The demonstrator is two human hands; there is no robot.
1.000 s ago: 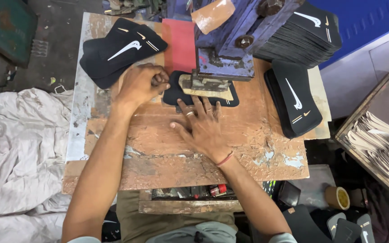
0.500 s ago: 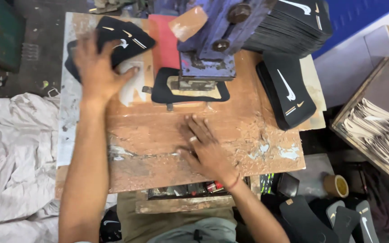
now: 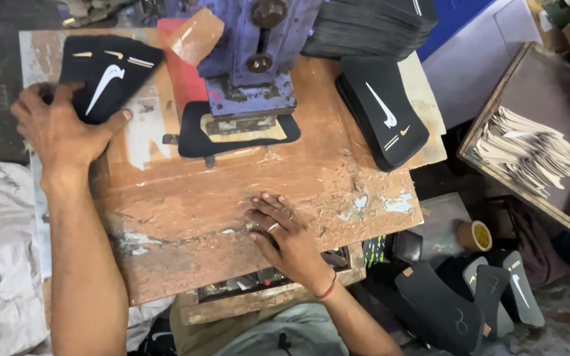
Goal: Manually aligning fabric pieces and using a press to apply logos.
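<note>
Left hand (image 3: 57, 128) at the worktop's (image 3: 245, 191) far-left corner, fingers curled around the near edge of the black insole stack (image 3: 108, 76), thumb pressed to its side; long axis slanting from near-left to far-right. Right hand (image 3: 284, 231) flat on the worktop's near edge, fingers loosely spread, holding nothing. Compared with half a second ago: left hand drawn back off the stack's top to its near edge, right hand barely shifted.
</note>
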